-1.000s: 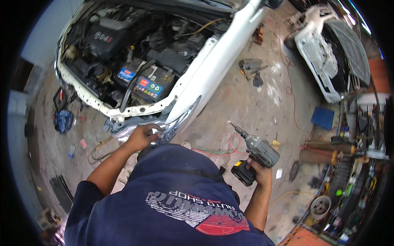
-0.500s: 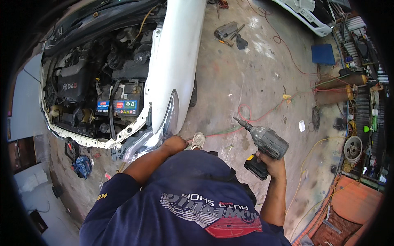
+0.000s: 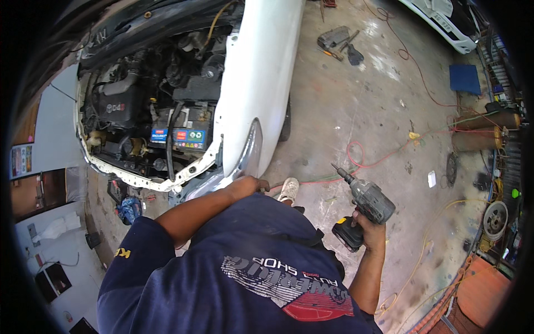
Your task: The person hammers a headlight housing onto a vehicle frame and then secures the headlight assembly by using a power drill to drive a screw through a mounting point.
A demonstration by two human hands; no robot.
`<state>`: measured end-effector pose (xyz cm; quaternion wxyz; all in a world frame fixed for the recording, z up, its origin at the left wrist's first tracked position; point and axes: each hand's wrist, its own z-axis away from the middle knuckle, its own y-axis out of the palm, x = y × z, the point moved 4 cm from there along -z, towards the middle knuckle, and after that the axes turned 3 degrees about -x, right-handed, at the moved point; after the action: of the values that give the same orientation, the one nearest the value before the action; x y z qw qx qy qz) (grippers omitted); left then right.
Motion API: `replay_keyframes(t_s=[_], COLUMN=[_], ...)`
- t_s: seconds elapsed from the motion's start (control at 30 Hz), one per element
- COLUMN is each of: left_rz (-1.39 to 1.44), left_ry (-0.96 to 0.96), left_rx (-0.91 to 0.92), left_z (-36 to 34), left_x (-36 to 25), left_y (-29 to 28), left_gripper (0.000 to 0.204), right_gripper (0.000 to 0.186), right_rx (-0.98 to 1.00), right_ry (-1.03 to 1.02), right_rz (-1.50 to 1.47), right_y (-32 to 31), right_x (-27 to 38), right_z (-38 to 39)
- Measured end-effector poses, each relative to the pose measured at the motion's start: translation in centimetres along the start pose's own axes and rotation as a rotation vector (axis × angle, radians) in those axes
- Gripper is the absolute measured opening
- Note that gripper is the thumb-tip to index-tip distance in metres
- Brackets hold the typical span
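My right hand is wrapped round the grip of a grey and black cordless impact driver. Its bit points up and to the left, away from any work surface, and the black battery with a yellow patch is at the bottom. My left hand is held low at the car's front corner, fingers curled, beside the clear headlight and below the white fender. Anything between those fingers is hidden. The car's engine bay is uncovered, with a battery near the fender.
A red hose and a green one trail over the concrete floor. Tools lie beyond the fender. A blue bundle sits before the car. Gas cylinders and a wheel rim line the right side.
The view has shifted, so the car and floor items appear farther right. My left forearm now covers more of the headlight's lower part. The impact driver stays in my right hand.
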<state>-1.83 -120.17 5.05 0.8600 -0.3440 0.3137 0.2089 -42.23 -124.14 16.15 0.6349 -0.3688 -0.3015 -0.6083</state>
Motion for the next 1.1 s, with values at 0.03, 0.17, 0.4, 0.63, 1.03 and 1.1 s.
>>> replay_keyframes(t_s=[0.03,0.17,0.4,0.63,1.03,1.1], left_rz=[0.035,0.33,0.865,0.45,0.766,0.477], left_ry=[0.007,-0.188,-0.312,-0.179,-0.02,-0.049], left_rx=[-0.053,-0.351,-0.66,-0.949,-1.129,-1.142], left_z=[1.2,8.1,11.9,10.3,7.9,8.2], left_x=[0.5,3.1,7.9,8.8,10.0,8.8], left_y=[-1.0,-6.7,-10.1,-9.2,-7.6,-8.4], left_gripper=[0.032,0.019,0.015,0.021,0.02,0.021], right_gripper=[0.031,0.031,0.033,0.049,0.045,0.045], right_rx=[0.004,0.033,0.195,0.49,0.668,0.644], right_ry=[0.001,0.003,-0.068,-0.295,-0.515,-0.477], right_rz=[0.008,-0.015,0.128,0.567,0.785,0.779], right_y=[0.2,2.2,6.4,14.1,20.9,21.0], right_x=[0.0,0.8,2.7,8.3,11.1,11.3], right_z=[-0.3,-1.1,-3.0,-1.5,0.7,1.1])
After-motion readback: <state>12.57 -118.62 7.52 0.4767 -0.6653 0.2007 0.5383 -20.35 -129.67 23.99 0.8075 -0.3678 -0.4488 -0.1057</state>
